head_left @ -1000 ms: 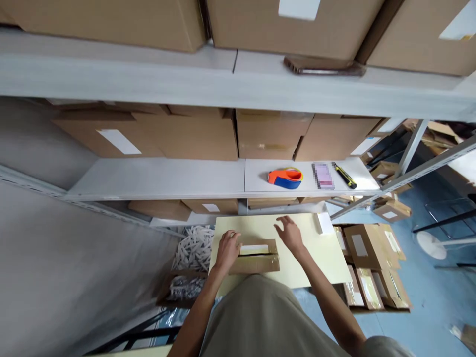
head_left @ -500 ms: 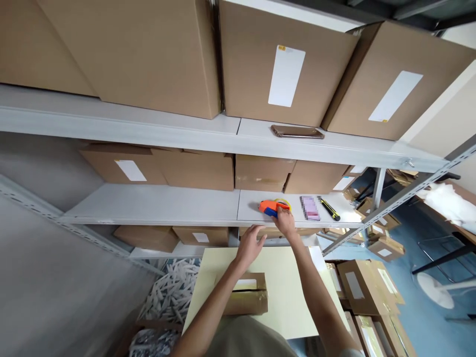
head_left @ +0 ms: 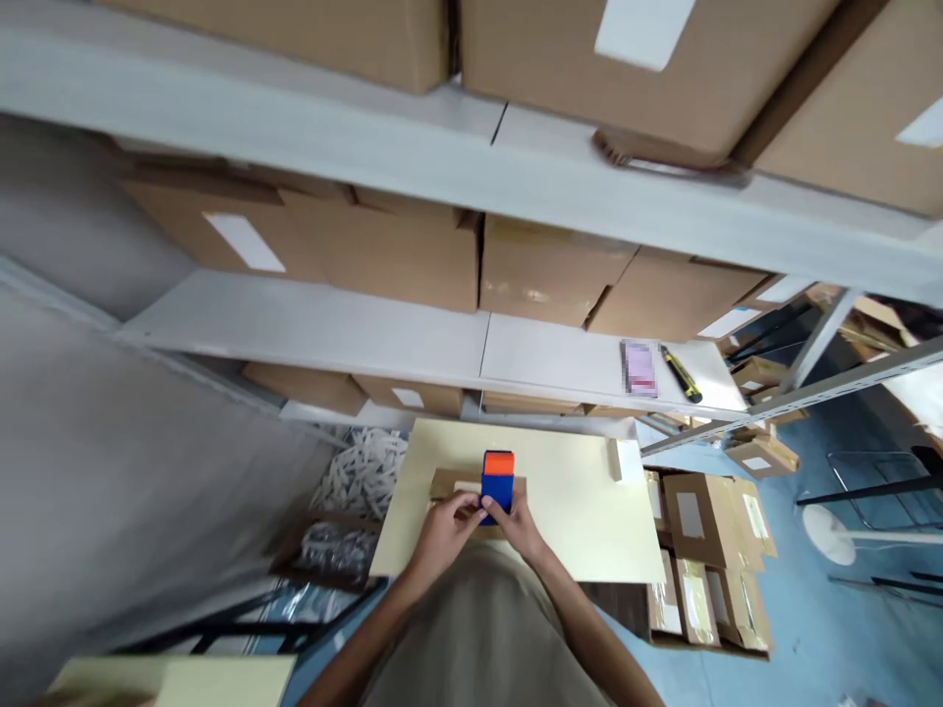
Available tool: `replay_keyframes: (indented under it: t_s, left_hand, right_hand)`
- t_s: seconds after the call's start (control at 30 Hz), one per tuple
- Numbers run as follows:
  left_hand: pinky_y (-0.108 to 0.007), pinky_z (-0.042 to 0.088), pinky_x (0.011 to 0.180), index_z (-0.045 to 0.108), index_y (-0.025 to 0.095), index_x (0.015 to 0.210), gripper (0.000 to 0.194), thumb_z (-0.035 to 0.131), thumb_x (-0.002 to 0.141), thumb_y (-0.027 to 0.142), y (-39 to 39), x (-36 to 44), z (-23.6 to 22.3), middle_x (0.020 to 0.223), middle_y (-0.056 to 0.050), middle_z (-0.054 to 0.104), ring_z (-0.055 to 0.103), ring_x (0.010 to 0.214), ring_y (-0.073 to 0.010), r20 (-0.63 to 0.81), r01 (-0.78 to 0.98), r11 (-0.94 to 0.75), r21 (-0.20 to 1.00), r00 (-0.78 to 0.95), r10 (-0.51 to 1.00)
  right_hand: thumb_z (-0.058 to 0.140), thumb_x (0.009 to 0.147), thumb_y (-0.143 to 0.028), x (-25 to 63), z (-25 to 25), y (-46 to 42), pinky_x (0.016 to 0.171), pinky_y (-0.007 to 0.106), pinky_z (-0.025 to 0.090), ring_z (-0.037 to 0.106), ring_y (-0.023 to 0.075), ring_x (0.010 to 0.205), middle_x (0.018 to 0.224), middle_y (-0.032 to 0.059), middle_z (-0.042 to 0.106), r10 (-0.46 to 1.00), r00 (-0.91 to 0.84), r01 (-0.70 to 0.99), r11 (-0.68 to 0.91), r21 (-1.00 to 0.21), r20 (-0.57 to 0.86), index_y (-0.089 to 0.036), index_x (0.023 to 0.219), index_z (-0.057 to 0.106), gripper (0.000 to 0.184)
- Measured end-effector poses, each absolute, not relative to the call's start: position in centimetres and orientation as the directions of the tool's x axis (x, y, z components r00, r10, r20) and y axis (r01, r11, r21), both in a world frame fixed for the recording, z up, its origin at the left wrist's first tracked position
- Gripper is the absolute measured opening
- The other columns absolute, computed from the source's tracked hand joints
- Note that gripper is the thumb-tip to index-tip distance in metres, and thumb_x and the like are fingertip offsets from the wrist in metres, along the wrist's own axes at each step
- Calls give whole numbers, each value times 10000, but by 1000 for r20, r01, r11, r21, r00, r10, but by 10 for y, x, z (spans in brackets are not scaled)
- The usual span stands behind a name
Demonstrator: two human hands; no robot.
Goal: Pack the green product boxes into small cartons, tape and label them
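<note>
An orange and blue tape dispenser point(head_left: 498, 483) is held up over a small cardboard box point(head_left: 445, 484) on a pale yellow table point(head_left: 575, 501). My right hand point(head_left: 520, 525) is closed around its lower right side, thumb across the blue face. From the left, my left hand point(head_left: 446, 530) pinches at the dispenser's lower left edge; whether a tape end lies between those fingertips is too small to tell. The hands and dispenser hide much of the box, which has a whitish label on top.
Shelves of cardboard boxes point(head_left: 556, 270) rise ahead. A yellow-black utility knife point(head_left: 682, 374) and a blurred pinkish item point(head_left: 639, 369) lie on the middle shelf point(head_left: 368, 324), a phone point(head_left: 670, 162) above. A white box point(head_left: 626, 460) stands at the table's right; taped boxes point(head_left: 689, 520) sit beyond.
My right hand has taken the tape dispenser off the middle shelf and brought it down over the box. My left hand has come back from near the shelf edge to the dispenser.
</note>
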State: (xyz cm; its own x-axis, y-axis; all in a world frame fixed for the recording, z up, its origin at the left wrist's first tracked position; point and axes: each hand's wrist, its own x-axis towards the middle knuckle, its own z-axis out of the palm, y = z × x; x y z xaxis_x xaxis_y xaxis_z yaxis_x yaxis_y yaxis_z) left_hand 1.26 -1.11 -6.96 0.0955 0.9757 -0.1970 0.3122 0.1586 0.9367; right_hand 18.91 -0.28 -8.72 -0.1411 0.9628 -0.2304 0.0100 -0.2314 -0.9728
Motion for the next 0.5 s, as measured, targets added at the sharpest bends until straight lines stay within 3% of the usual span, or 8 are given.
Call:
replay_keyframes:
  t_s: [0.1, 0.2, 0.27, 0.5]
  left_hand:
    - [-450, 677, 969, 819, 220, 1121, 532, 884, 751, 598, -13, -1, -67, 1138, -127, 862, 824, 1058, -330, -324, 216, 297, 930, 104, 940]
    - [-434, 651, 1063, 804, 212, 1248, 660, 911, 758, 640, -8, -17, -62, 1334, -150, 832, 779, 1273, -343, -432, -15, 433, 901, 61, 900]
    - [-455, 616, 1134, 815, 203, 1260, 681, 938, 763, 652, -7, -27, -58, 1389, -152, 816, 746, 1344, -352, -442, -69, 446, 893, 61, 895]
    - [-461, 632, 1063, 872, 168, 1092, 693, 888, 795, 794, -15, -47, -43, 1173, -121, 859, 783, 1200, -349, -424, -22, 433, 901, 159, 892]
  right_hand:
    - [794, 820, -878, 198, -82, -15, 707, 342, 584, 613, 193, 724, 812, 15, 700, 908, -242, 59, -339, -939, -343, -243, 963, 700, 657]
    - [792, 875, -818, 211, -72, -19, 703, 332, 585, 632, 192, 728, 869, 30, 746, 859, -352, 158, -336, -929, -371, -227, 1144, 732, 653]
    - [781, 918, -766, 219, -67, -18, 723, 336, 584, 646, 201, 759, 923, 44, 763, 835, -417, 249, -276, -928, -360, -220, 1217, 730, 625]
    - [695, 1022, -668, 233, -47, -8, 853, 374, 603, 724, 246, 926, 1128, 88, 789, 696, -637, 424, -44, -905, -332, -196, 1304, 700, 551]
